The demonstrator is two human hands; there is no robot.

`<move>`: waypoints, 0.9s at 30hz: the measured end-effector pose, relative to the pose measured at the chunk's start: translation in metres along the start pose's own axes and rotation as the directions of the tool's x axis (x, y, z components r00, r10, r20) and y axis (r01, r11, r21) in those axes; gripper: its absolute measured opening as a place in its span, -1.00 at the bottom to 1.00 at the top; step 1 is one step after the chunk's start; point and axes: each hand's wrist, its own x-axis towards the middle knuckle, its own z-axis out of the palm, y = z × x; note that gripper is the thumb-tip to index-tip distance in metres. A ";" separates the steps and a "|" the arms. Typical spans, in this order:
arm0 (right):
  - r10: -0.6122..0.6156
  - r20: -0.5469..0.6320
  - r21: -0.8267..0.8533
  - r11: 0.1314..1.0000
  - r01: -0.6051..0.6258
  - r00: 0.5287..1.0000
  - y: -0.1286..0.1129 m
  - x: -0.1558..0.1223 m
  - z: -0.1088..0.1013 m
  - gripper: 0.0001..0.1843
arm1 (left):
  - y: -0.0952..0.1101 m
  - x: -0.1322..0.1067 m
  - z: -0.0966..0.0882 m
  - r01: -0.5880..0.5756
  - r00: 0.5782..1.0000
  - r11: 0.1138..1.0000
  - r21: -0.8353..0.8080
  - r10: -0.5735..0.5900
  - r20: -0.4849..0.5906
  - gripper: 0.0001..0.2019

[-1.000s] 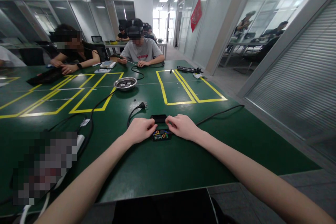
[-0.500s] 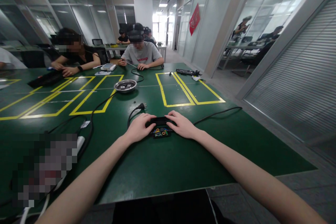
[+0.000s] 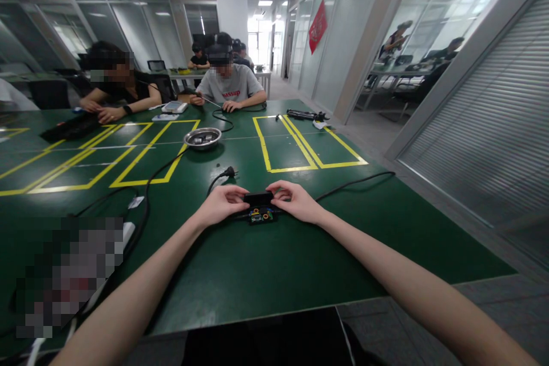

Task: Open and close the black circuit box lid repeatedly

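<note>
Between my hands is a black plastic cover (image 3: pixel 259 199), tilted up on its long edge. My left hand (image 3: pixel 221 205) pinches its left end, fingers behind and thumb in front. At the other end my right hand (image 3: pixel 295 201) grips it the same way. Just on the near side of the cover lies an open power adapter (image 3: pixel 261 216), its circuit board showing copper-wound coils and coloured parts. Cables run out of the adapter to both sides, partly hidden under my hands. Beyond my left hand a black power plug (image 3: pixel 230 172) rests on the table.
A metal bowl (image 3: pixel 202 138) with small metal parts stands further back on the green table (image 3: pixel 240 280). Yellow tape (image 3: pixel 294 170) marks rectangles. A white power strip (image 3: pixel 128 231) and cables lie at left, a folded black tripod (image 3: pixel 306 115) at the back. Two people sit opposite.
The cover has been tipped more upright, so its outer face now shows. My fingers have shifted to its ends, and the view has turned slightly.
</note>
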 end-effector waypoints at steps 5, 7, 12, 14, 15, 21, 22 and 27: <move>0.036 0.027 0.027 0.999 -0.036 0.999 -0.004 -0.001 -0.003 -0.68 | 0.006 -0.001 -0.001 0.040 0.999 0.999 -0.018 -0.040 0.032 -0.67; 0.030 0.025 0.047 0.998 -0.031 0.999 -0.004 -0.001 -0.004 -0.67 | 0.008 -0.002 -0.001 0.041 0.998 0.999 -0.021 -0.040 0.044 -0.71; 0.022 0.034 0.031 0.999 -0.023 0.999 -0.003 -0.001 -0.005 -0.65 | 0.010 -0.004 -0.004 0.035 0.994 0.999 -0.027 -0.032 0.106 -0.73; 0.010 0.051 0.009 1.000 -0.010 0.999 -0.004 -0.002 -0.006 -0.64 | 0.009 -0.003 -0.006 0.032 0.988 0.998 -0.045 -0.025 0.155 -0.69; 0.000 0.066 -0.001 1.000 0.000 0.998 -0.005 -0.003 -0.007 -0.64 | 0.008 -0.003 -0.008 0.030 0.985 0.998 -0.058 -0.019 0.174 -0.68; -0.041 0.148 -0.047 0.998 0.049 0.988 -0.010 -0.004 -0.010 -0.69 | 0.010 -0.003 -0.011 0.040 0.983 0.990 -0.136 -0.015 0.184 -0.71; -0.048 0.150 -0.054 0.997 0.056 0.988 -0.010 -0.004 -0.010 -0.69 | 0.012 -0.003 -0.011 0.038 0.984 0.991 -0.129 -0.014 0.178 -0.72; -0.068 0.206 -0.109 0.990 0.092 0.976 -0.011 -0.004 -0.012 -0.69 | 0.017 -0.005 -0.007 0.000 0.988 0.999 -0.035 0.005 0.151 -0.75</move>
